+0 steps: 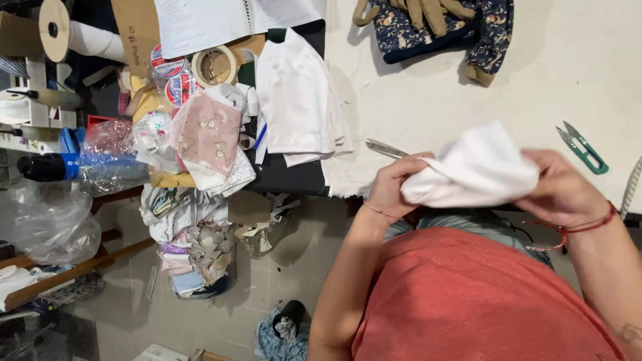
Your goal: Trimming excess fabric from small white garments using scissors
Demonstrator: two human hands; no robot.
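Both hands hold one white cloth piece point(476, 170) just above the table edge point(348, 189), close to the body. Left hand point(391, 188) is closed on its left end, and right hand point(560, 187), with a red string on the wrist, is closed on its right end; probably this keeps the cloth stretched for turning it. Just beyond the left hand lie metal scissors point(384, 148), and beyond the right hand small green snips point(583, 148), both easy to reach.
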